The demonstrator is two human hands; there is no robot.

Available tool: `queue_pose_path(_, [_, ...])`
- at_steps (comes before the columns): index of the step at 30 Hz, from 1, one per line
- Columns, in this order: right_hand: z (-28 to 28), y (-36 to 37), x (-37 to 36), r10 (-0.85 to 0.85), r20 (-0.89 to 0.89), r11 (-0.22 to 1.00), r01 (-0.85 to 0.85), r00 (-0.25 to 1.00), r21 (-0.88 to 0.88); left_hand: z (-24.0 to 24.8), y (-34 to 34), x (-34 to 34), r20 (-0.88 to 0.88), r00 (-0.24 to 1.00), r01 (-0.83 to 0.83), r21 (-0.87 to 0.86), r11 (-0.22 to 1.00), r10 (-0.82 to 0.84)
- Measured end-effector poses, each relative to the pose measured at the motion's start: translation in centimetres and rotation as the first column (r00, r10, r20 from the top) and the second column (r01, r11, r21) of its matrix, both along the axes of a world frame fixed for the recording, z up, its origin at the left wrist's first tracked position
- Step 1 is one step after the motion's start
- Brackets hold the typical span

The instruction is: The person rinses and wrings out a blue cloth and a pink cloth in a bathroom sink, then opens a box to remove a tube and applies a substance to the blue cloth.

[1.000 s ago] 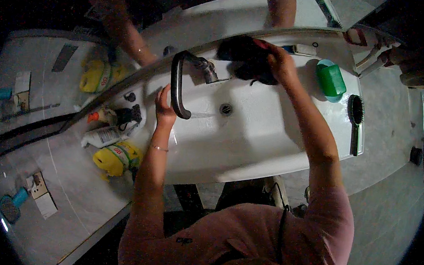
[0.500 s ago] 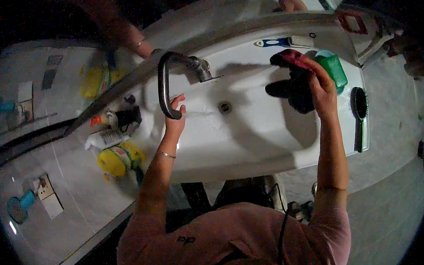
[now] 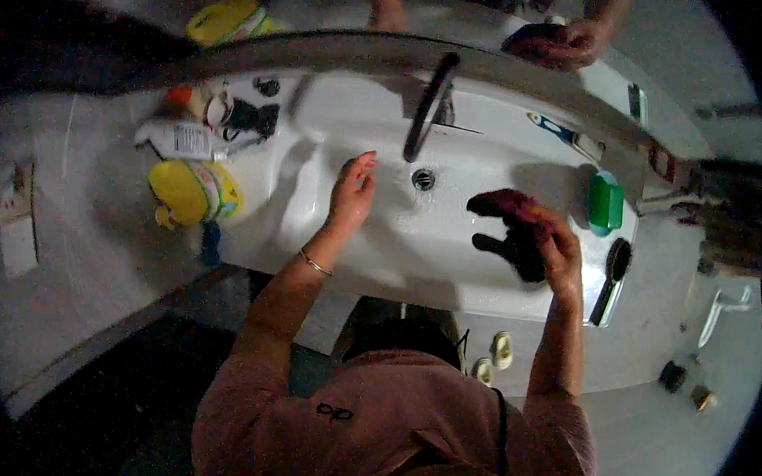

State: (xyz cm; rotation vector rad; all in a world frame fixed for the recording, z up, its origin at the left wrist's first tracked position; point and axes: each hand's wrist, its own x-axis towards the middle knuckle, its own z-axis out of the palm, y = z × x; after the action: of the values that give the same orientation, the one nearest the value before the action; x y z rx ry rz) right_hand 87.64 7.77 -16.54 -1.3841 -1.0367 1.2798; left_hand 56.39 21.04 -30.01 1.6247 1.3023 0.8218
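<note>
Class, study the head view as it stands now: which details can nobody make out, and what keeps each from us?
Head view: exactly what the dark bundle in the right hand is; shadow and blur.
Head view: the base of the tap; its own curve partly hides it.
Head view: print on the yellow package; blurred.
Head view: the rest of the pink shirt; bottom edge cuts it.
</note>
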Motion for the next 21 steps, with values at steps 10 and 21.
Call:
queue_pose_path(10, [-3.9, 2.4, -27.6, 0.163, -0.153, 0.972, -0.185, 0.975, -0.143, 1.9, -8.6, -14.2, 0.798, 0.589, 0.465, -0.207, 0.861, -0.127])
queue_pose_path(21, [0.2, 4.7, -32.5, 0.091, 0.549, 0.977, -0.182, 0.831, 0.112, 5.4, -8.6, -26.5, 0.69, 0.668, 0.224, -0.543, 0.81, 0.278])
